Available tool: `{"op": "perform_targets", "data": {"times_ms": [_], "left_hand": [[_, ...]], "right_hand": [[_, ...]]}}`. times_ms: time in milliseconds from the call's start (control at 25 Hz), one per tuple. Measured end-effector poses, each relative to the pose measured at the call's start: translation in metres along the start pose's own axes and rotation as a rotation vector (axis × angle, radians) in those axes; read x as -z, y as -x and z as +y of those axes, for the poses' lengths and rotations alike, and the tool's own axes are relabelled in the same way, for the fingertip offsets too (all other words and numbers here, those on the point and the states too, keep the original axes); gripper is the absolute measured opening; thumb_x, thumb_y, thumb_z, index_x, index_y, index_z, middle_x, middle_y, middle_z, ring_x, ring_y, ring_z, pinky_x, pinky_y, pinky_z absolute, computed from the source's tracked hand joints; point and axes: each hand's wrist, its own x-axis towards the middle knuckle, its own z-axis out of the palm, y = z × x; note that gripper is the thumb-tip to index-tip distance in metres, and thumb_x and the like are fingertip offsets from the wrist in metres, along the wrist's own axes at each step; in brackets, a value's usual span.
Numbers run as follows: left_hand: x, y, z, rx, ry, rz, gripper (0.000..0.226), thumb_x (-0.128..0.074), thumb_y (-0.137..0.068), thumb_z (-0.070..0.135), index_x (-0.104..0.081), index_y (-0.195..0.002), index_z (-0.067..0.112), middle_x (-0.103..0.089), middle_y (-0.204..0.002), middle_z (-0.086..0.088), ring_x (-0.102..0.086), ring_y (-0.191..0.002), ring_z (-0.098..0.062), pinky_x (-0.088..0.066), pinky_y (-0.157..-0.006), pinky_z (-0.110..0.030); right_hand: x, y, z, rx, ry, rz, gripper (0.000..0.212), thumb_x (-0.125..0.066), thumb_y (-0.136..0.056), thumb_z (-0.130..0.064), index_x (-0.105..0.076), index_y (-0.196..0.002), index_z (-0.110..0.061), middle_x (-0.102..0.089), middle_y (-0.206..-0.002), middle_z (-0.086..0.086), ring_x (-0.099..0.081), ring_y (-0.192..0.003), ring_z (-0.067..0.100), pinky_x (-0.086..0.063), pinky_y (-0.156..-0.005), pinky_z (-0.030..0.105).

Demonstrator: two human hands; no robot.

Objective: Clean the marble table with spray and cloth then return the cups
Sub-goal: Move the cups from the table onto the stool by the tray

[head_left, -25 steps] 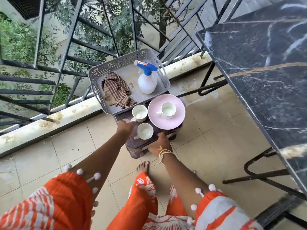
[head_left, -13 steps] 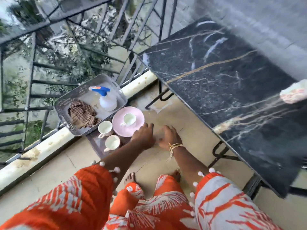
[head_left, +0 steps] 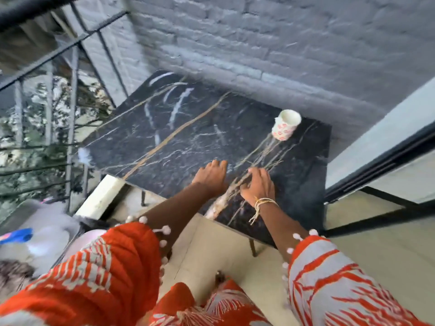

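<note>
A black marble table [head_left: 188, 128] with white and gold veins fills the middle of the view. One white cup with red flowers [head_left: 286, 124] stands near its far right corner. My left hand [head_left: 210, 176] and my right hand [head_left: 257, 184] hover over the table's near edge, both empty with fingers loosely spread. At the blurred lower left I see the blue top of the spray bottle [head_left: 16, 235], the pink saucer [head_left: 88, 238] and a bit of the checked cloth [head_left: 13, 274].
A grey brick wall [head_left: 259, 43] runs behind the table. A black metal railing [head_left: 70, 90] with greenery beyond stands at the left. A dark door frame [head_left: 381, 168] is at the right. Beige floor tiles [head_left: 211, 250] lie below.
The view has swung right from the stool with the tray and cups to the marble table. Both hands left the stool and now reach over the table's near edge.
</note>
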Motion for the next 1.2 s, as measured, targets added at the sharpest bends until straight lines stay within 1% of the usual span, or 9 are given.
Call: {"op": "perform_targets", "data": {"times_ms": [120,240,360,440,520,640,800,1040,1200], "left_hand": [[0.016,-0.047,0.023,-0.057,-0.037,-0.015,0.055,-0.058,-0.087,0.032,-0.038,-0.134,0.01,-0.046,-0.13,-0.016,-0.049,-0.12,-0.034,-0.043,-0.095,-0.049],[0.032,-0.095,0.039,-0.093,-0.037,-0.022,0.059,-0.06,-0.086,0.032,-0.037,-0.135,0.01,-0.045,-0.13,-0.017,-0.05,-0.119,-0.035,-0.044,-0.096,-0.049],[0.04,-0.147,0.05,-0.149,-0.027,-0.033,0.063,-0.061,-0.084,0.031,-0.034,-0.138,0.011,-0.043,-0.136,-0.015,-0.048,-0.123,-0.034,-0.042,-0.101,-0.05],[0.039,-0.183,0.053,-0.188,-0.047,-0.068,0.074,-0.064,-0.083,0.036,-0.029,-0.144,0.014,-0.035,-0.148,-0.012,-0.041,-0.133,-0.03,-0.037,-0.108,-0.05],[0.031,-0.214,0.052,-0.231,-0.113,-0.146,0.086,-0.066,-0.082,0.042,-0.02,-0.15,0.017,-0.02,-0.158,-0.011,-0.027,-0.143,-0.028,-0.027,-0.115,-0.051],[0.016,-0.245,0.048,-0.285,-0.205,-0.261,0.1,-0.068,-0.079,0.052,-0.011,-0.153,0.018,-0.005,-0.162,-0.009,-0.012,-0.149,-0.026,-0.013,-0.119,-0.053],[-0.006,-0.272,0.039,-0.323,-0.257,-0.389,0.114,-0.069,-0.072,0.062,-0.002,-0.154,0.018,0.003,-0.163,-0.004,-0.003,-0.15,-0.024,-0.007,-0.118,-0.059],[-0.029,-0.282,0.022,-0.409,-0.483,-0.451,0.138,-0.067,-0.06,0.077,0.018,-0.151,0.017,0.023,-0.159,-0.003,0.01,-0.149,-0.025,-0.004,-0.116,-0.062],[-0.03,-0.282,0.027,-0.388,-0.562,-0.467,0.137,-0.067,-0.063,0.074,0.019,-0.151,0.014,0.023,-0.159,-0.006,0.009,-0.149,-0.027,-0.005,-0.114,-0.065]], "right_hand": [[0.027,-0.03,0.032,-0.161,-0.118,0.012,0.051,-0.069,-0.074,-0.024,-0.054,-0.122,-0.015,-0.052,-0.124,0.009,-0.05,-0.117,0.031,-0.044,-0.097,0.042],[0.041,-0.063,0.057,-0.308,-0.296,0.096,0.055,-0.072,-0.076,-0.024,-0.051,-0.125,-0.012,-0.053,-0.126,0.011,-0.052,-0.117,0.03,-0.044,-0.098,0.041],[0.05,-0.11,0.073,-0.444,-0.451,0.139,0.07,-0.076,-0.076,-0.028,-0.044,-0.135,-0.01,-0.051,-0.133,0.012,-0.051,-0.123,0.029,-0.042,-0.102,0.038],[0.053,-0.147,0.077,-0.505,-0.55,0.152,0.088,-0.081,-0.071,-0.03,-0.035,-0.143,-0.011,-0.046,-0.141,0.011,-0.046,-0.129,0.027,-0.039,-0.108,0.038],[0.052,-0.179,0.081,-0.553,-0.615,0.163,0.104,-0.086,-0.066,-0.029,-0.025,-0.149,-0.013,-0.038,-0.149,0.01,-0.04,-0.136,0.026,-0.033,-0.113,0.037],[0.046,-0.218,0.086,-0.615,-0.668,0.204,0.115,-0.09,-0.059,-0.029,-0.022,-0.151,-0.017,-0.035,-0.152,0.007,-0.037,-0.138,0.025,-0.03,-0.116,0.038],[0.038,-0.254,0.097,-0.684,-0.757,0.281,0.113,-0.093,-0.052,-0.03,-0.03,-0.146,-0.023,-0.044,-0.144,0.003,-0.047,-0.129,0.025,-0.041,-0.109,0.045],[0.039,-0.26,0.102,-0.638,-0.784,0.327,0.093,-0.093,-0.056,-0.027,-0.045,-0.134,-0.028,-0.054,-0.13,-0.003,-0.048,-0.109,0.011,-0.048,-0.097,0.035],[0.045,-0.243,0.095,-0.633,-0.79,0.317,0.089,-0.093,-0.055,-0.025,-0.05,-0.132,-0.024,-0.057,-0.129,-0.002,-0.053,-0.112,0.015,-0.047,-0.097,0.033]]}}
